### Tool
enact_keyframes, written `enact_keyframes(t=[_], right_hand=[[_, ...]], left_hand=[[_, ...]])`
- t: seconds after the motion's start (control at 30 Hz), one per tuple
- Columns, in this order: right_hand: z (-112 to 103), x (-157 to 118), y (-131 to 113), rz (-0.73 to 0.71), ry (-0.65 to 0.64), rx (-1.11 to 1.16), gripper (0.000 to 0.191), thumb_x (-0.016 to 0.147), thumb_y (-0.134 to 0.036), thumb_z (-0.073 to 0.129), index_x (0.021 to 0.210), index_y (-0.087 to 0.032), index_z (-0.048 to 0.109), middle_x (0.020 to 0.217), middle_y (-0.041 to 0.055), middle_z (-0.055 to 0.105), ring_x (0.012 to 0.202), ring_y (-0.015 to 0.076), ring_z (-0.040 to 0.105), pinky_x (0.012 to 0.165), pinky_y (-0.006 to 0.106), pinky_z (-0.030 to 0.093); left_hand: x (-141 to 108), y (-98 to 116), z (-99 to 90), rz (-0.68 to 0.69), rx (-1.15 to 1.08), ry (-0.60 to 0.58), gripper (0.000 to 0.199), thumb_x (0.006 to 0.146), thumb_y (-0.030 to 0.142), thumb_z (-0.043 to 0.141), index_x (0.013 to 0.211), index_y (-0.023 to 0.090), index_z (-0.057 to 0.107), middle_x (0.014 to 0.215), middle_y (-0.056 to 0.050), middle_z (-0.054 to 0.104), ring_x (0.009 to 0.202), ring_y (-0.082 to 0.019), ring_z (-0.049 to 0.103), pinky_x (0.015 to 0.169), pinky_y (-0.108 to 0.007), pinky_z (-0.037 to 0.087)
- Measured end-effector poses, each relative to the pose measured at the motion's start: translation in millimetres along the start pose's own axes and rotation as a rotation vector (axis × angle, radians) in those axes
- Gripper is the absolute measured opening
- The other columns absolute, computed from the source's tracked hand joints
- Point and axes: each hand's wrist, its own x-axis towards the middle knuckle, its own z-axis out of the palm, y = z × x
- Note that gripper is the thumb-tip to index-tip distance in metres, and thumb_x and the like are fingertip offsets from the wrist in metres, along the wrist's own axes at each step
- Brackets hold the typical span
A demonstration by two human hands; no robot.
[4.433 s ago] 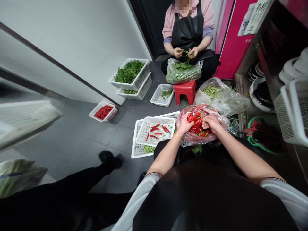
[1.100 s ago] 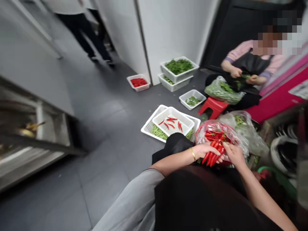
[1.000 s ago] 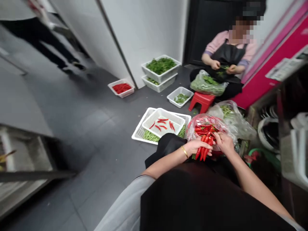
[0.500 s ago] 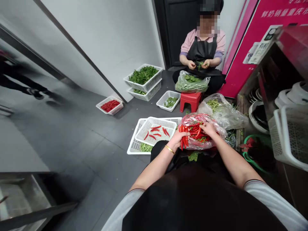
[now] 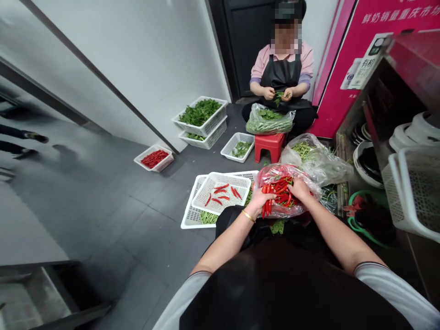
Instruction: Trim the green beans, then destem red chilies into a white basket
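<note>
Left hand [image 5: 260, 201] edged toward the plastic bag [image 5: 287, 172], clutching glossy red chilies [image 5: 266, 207].

Left hand [image 5: 260, 201] closed around a bunch of red chilies [image 5: 266, 207], held against the side of a clear plastic bag [image 5: 304, 208] packed with more chilies. Right hand [image 5: 300, 190] reaching down into the bag's mouth, on the chilies. Just beside the bag, a white plastic basket [image 5: 237, 179] of scattered chilies, sitting on a larger white tray [image 5: 189, 215] with green beans [image 5: 208, 218]. Farther off, a seated co-worker [image 5: 282, 68] sorting greens behind a red stool [image 5: 270, 147].
</note>
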Motion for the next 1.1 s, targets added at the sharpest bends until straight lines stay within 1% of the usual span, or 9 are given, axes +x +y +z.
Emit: enact_keyframes(t=[0.1, 0.17, 0.27, 0.33, 0.5, 0.63, 0.8, 0.97, 1.1], right_hand=[[-7.2, -5.4, 4.4, -0.01, 0.034, 0.069, 0.024, 0.083, -0.031, 0.06, 0.099, -0.014, 0.066, 0.098, 0.0153, 0.072, 0.092, 0.0263, 0.069, 0.079, 0.032, 0.049], [-15.9, -18.6, 5.9, -0.041, 0.07, 0.263, 0.017, 0.084, -0.032, 0.058, 0.088, -0.017, 0.064, 0.081, 0.0085, 0.072, 0.075, 0.0215, 0.068, 0.071, 0.029, 0.05], [-30.3, -46.1, 1.7, -0.165, 0.019, 0.618, 0.023, 0.089, -0.042, 0.051, 0.081, -0.02, 0.057, 0.058, -0.0006, 0.062, 0.05, 0.0155, 0.059, 0.055, 0.025, 0.046], [-36.6, -62.1, -4.4, -0.269, 0.052, 0.695, 0.025, 0.09, -0.044, 0.049, 0.079, -0.022, 0.054, 0.057, -0.0021, 0.059, 0.049, 0.0147, 0.056, 0.054, 0.024, 0.045], [-32.5, -74.9, -24.5, -0.423, 0.361, 0.416, 0.025, 0.09, -0.033, 0.047, 0.068, -0.022, 0.048, 0.069, 0.003, 0.06, 0.066, 0.0168, 0.056, 0.068, 0.026, 0.044], [-27.2, -72.8, -43.5, -0.516, 0.372, 0.244, 0.029, 0.096, -0.032, 0.039, 0.077, -0.02, 0.057, 0.08, 0.0071, 0.063, 0.072, 0.0178, 0.057, 0.07, 0.026, 0.043], [-38.0, -54.7, -36.8, -0.507, 0.349, -0.004, 0.036, 0.1, -0.029, 0.032, 0.103, -0.016, 0.065, 0.105, 0.0132, 0.064, 0.092, 0.0231, 0.06, 0.076, 0.03, 0.044], [-31.7, -18.8, -21.3, -0.374, 0.122, -0.239, 0.035, 0.098, -0.031, 0.043, 0.127, -0.019, 0.058, 0.128, 0.0168, 0.056, 0.098, 0.0266, 0.063, 0.08, 0.035, 0.047], [-25.8, -4.1, -26.8, -0.375, 0.03, -0.285, 0.034, 0.098, -0.035, 0.046, 0.122, -0.018, 0.062, 0.128, 0.0162, 0.058, 0.102, 0.0268, 0.063, 0.084, 0.035, 0.048]], left_hand=[[0.2, 3.3, -3.3, 0.019, -0.052, -0.003, 0.044, 0.054, 0.01, 0.081, 0.095, 0.013, 0.063, 0.071, -0.005, 0.068, 0.058, -0.015, 0.064, 0.057, -0.027, 0.053], [0.8, 5.5, 1.1, 0.027, -0.059, -0.026, 0.043, 0.054, 0.012, 0.083, 0.093, 0.011, 0.064, 0.079, -0.007, 0.07, 0.071, -0.018, 0.068, 0.066, -0.028, 0.055], [0.3, 4.4, 15.0, 0.058, -0.075, -0.135, 0.04, 0.052, 0.013, 0.086, 0.086, 0.008, 0.066, 0.087, -0.01, 0.072, 0.082, -0.02, 0.069, 0.081, -0.031, 0.055], [-1.7, 0.3, 24.9, 0.053, -0.108, -0.218, 0.043, 0.051, 0.012, 0.086, 0.089, 0.008, 0.066, 0.084, -0.008, 0.071, 0.079, -0.019, 0.069, 0.082, -0.033, 0.054], [-10.8, -5.7, 33.0, -0.101, -0.137, -0.209, 0.038, 0.064, 0.014, 0.078, 0.097, 0.009, 0.061, 0.067, -0.006, 0.067, 0.059, -0.019, 0.067, 0.065, -0.034, 0.056], [-21.8, 3.1, 20.3, -0.137, -0.184, -0.11, 0.028, 0.068, 0.009, 0.07, 0.094, 0.009, 0.06, 0.061, -0.005, 0.065, 0.054, -0.019, 0.065, 0.059, -0.033, 0.056], [-35.8, 10.2, -2.2, -0.234, -0.205, -0.148, 0.026, 0.068, 0.01, 0.07, 0.092, 0.007, 0.061, 0.071, -0.011, 0.07, 0.06, -0.02, 0.067, 0.06, -0.033, 0.057], [-20.2, 16.9, -17.1, -0.038, -0.077, -0.045, 0.028, 0.066, 0.011, 0.072, 0.091, 0.007, 0.061, 0.079, -0.011, 0.071, 0.061, -0.017, 0.066, 0.061, -0.032, 0.056], [7.5, 23.7, -14.4, 0.266, 0.312, -0.056, 0.045, 0.062, 0.007, 0.072, 0.106, 0.012, 0.064, 0.091, -0.007, 0.072, 0.076, -0.018, 0.068, 0.08, -0.036, 0.056]])
